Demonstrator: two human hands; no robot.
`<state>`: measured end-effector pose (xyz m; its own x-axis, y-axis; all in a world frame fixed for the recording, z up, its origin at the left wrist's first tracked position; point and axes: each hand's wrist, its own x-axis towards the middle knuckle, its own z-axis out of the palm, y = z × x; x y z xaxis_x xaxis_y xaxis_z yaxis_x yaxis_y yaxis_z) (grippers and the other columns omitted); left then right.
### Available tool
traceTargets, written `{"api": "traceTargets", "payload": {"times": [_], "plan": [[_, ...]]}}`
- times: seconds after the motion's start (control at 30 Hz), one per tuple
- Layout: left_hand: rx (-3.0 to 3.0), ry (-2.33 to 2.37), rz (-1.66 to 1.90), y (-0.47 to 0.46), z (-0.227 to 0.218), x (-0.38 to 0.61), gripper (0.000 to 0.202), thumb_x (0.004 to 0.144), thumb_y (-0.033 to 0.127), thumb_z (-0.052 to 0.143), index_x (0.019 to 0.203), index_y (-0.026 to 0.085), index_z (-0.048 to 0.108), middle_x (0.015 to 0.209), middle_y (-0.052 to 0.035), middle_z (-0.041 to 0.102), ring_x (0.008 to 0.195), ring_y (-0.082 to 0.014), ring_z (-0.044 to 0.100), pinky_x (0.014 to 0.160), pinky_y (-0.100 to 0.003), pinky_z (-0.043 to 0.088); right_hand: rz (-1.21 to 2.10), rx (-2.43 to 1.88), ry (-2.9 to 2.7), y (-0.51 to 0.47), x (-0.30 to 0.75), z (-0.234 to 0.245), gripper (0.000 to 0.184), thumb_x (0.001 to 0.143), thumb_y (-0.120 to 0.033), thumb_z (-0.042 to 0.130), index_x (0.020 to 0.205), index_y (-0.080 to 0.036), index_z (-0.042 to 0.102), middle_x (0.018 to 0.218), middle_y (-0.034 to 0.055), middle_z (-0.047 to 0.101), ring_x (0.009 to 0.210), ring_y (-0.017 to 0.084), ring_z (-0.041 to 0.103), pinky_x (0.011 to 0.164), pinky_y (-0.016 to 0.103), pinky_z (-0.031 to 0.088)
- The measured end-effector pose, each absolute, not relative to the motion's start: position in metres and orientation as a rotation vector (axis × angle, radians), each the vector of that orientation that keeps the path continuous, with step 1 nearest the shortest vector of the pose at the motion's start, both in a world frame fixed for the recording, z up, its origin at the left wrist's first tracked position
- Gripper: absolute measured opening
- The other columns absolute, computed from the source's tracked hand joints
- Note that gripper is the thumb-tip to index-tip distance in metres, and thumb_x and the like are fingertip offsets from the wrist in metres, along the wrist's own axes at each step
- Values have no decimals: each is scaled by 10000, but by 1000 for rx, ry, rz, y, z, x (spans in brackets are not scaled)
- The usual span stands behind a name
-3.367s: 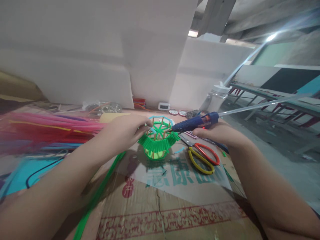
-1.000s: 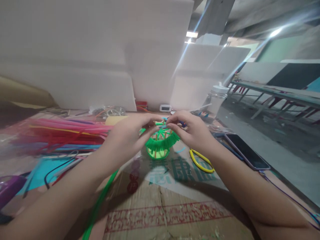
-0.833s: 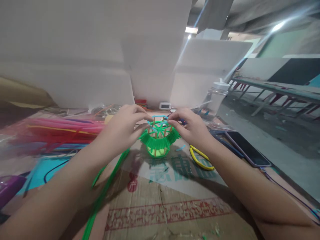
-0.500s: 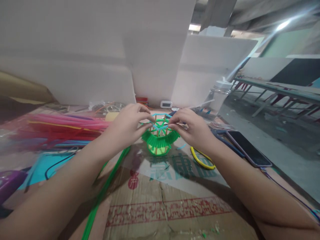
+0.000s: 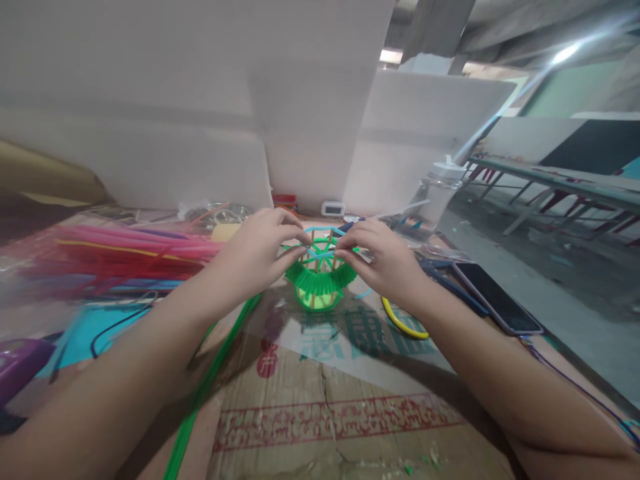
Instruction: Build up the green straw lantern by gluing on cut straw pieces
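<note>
A small craft frame stands upright in front of me, with thin brown sticks, a green base and a ruffled green band (image 5: 323,283) round its front. A light blue pipe cleaner (image 5: 321,255) forms an angular ring at its top. My left hand (image 5: 263,247) pinches the ring's front left part between thumb and fingers. On the opposite side my right hand (image 5: 383,257) pinches the front right part of the same blue strip. My fingers hide the ring's sides. Under the frame lies a printed cardboard sheet (image 5: 280,407).
Bundled pink and red pipe cleaners (image 5: 135,243) lie to the left, near a long green strip (image 5: 207,393). To the right are a yellow loop (image 5: 403,321), a phone (image 5: 497,297) and a clear bottle (image 5: 437,197). A small white clock (image 5: 333,209) stands at the back.
Both hands keep their pinch on the blue pipe cleaner. My right hand has shifted slightly to the left; the frame stays in place.
</note>
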<state>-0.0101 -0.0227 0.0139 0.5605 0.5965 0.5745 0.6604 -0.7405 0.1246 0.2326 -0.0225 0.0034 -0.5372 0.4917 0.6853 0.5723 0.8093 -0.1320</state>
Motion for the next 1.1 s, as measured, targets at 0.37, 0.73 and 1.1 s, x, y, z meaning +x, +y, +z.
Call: {"api": "traceTargets", "payload": {"times": [0.37,0.73,1.1], "plan": [[-2668,-970,-1002,-33,18,-5,170,955,240,582,984,201,744,1093,-92,676,1052,-253,613,926,-421,475,-180,-776,-2234,-23,231,2,111,949,-220,634,855,-202,689,831,48,696,846,209,612,795,342,419],[-2561,-974,-1015,-37,11,5,192,976,300,579,985,206,746,1110,-98,675,1049,-262,603,929,-441,462,-162,-803,-2150,-27,237,12,165,976,-269,593,957,-211,747,885,60,739,872,209,652,818,363,460],[-2375,-1027,-970,-52,4,22,232,958,323,570,1084,192,714,1269,-143,628,1248,-347,518,1066,-536,403,404,-1171,-2222,-24,248,17,192,891,-322,684,948,-185,805,607,-29,607,552,100,496,533,249,332]]}}
